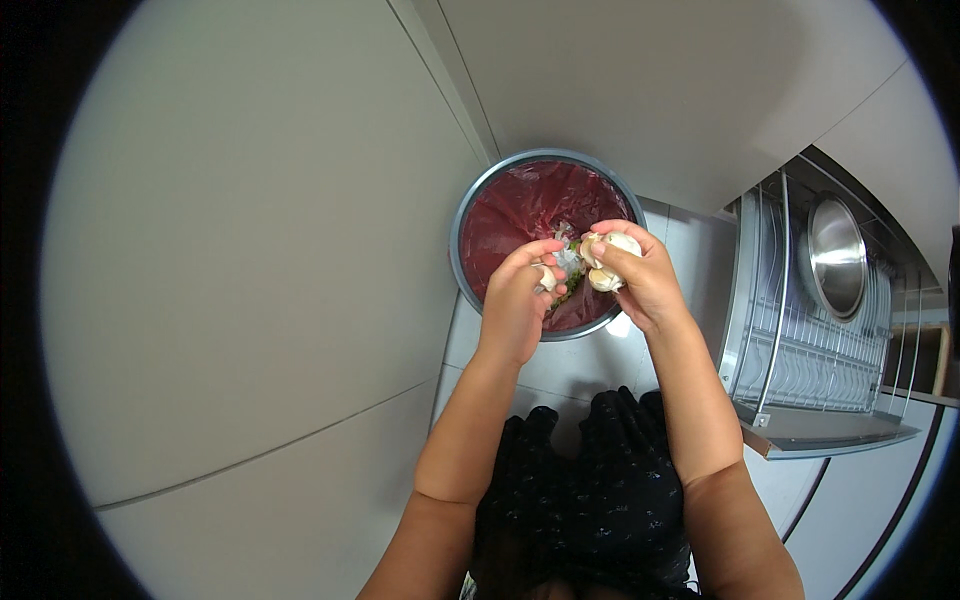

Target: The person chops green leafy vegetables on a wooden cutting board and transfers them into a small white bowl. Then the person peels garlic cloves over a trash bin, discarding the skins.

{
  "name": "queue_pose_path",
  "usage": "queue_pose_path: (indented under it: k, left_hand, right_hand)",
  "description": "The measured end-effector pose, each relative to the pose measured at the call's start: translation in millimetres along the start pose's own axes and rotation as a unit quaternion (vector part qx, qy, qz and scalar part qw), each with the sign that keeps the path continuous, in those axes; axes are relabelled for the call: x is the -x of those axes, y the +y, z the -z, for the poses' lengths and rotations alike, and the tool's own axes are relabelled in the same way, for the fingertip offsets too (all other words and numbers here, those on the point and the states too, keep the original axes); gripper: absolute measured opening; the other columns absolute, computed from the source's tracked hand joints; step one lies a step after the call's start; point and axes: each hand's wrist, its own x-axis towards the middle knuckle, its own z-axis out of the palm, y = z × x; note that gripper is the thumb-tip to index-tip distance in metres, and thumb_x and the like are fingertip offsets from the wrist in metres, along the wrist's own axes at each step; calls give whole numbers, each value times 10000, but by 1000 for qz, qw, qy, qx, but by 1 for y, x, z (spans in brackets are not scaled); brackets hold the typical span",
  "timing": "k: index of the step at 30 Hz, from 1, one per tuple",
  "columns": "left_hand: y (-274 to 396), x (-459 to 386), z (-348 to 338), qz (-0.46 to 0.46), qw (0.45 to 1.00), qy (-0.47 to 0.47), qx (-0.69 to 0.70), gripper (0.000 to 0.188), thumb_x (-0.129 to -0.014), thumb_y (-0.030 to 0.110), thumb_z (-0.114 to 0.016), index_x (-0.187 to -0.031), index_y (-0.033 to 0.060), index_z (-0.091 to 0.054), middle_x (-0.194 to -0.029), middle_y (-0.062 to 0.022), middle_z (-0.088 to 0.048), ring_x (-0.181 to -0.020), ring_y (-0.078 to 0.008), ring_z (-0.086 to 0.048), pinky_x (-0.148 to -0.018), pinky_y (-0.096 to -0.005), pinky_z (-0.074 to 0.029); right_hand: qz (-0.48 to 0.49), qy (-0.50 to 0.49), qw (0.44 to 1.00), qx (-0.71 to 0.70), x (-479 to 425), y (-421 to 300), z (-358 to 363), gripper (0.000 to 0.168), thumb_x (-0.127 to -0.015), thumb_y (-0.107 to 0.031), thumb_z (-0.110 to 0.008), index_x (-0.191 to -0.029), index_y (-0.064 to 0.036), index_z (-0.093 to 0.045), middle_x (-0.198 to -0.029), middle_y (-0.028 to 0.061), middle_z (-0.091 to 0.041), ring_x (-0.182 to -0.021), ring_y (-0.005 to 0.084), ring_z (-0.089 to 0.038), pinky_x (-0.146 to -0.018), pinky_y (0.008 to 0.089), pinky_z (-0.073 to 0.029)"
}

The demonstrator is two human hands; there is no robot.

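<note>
Both hands are over a round trash bin [469,196] lined with a red plastic bag [517,199]. My right hand [643,276] holds a partly broken garlic bulb [621,244], with several cloves still joined to it; the thumb presses on one of them. A separate white garlic clove [547,278] sits in my left hand [521,289], between the thumb and curled fingers. A small gap parts the two hands. Below them in the bag lie clear plastic [568,259] and some green scraps [571,289], partly hidden by the fingers.
Tall flat cabinet panels [262,262] rise at the left, and another panel [637,90] stands behind the bin. At the right an open pull-out drawer with a wire dish rack [810,367] holds a stainless steel bowl [836,255]. White floor tiles [555,371] show around the bin.
</note>
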Motion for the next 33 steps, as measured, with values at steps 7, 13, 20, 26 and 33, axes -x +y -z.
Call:
queue_pose_path:
  k: [7, 13, 20, 26, 33]
  left_hand:
    - [-7, 1, -5, -229, 911, 20, -342, 326, -801, 6, -654, -1119, -23, -590, -1022, -64, -598, -943, -129, -570, -819, -241, -456]
    - [-9, -3, 5, -147, 984, 31, -93, 295, -819, 4, -628, -1107, 18, -563, -977, -67, -593, -822, -83, -552, -685, -215, -451]
    - [2, 2, 3, -44, 990, -59, 117, 247, -865, 11, -535, -1100, 56, -472, -941, -48, -574, -641, -55, -451, -541, -192, -354]
    - [1, 0, 4, -55, 994, -35, 87, 264, -857, 8, -544, -1104, 44, -457, -933, -46, -570, -641, -63, -449, -543, -205, -349]
    - [3, -5, 9, -62, 995, 2, 81, 229, -871, 22, -557, -1084, 61, -485, -962, -59, -604, -631, -63, -472, -541, -203, -367]
  right_hand:
    - [-43, -26, 999, 15, 0, 8, -12, 195, -827, -48, -638, -1008, 2, -585, -938, 99, -628, -846, 163, -626, -720, 277, -521]
    - [-77, -33, 987, -134, 4, -1, -16, 214, -920, -184, -521, -1027, -2, -557, -965, 130, -623, -914, 202, -609, -737, 318, -526]
    - [-38, -30, 998, -29, 1, 4, 1, 365, -978, -355, -396, -1047, -41, -568, -938, 68, -619, -883, 147, -592, -732, 271, -503]
    - [0, -49, 998, -37, 1, 3, -1, 414, -988, -380, -343, -1182, -54, -509, -971, 59, -586, -869, 138, -571, -726, 275, -494]
    - [11, -104, 982, -156, 2, -24, -17, 493, -896, -9, -470, -1370, -13, -331, -1263, 138, -485, -1187, 247, -474, -1001, 409, -397]
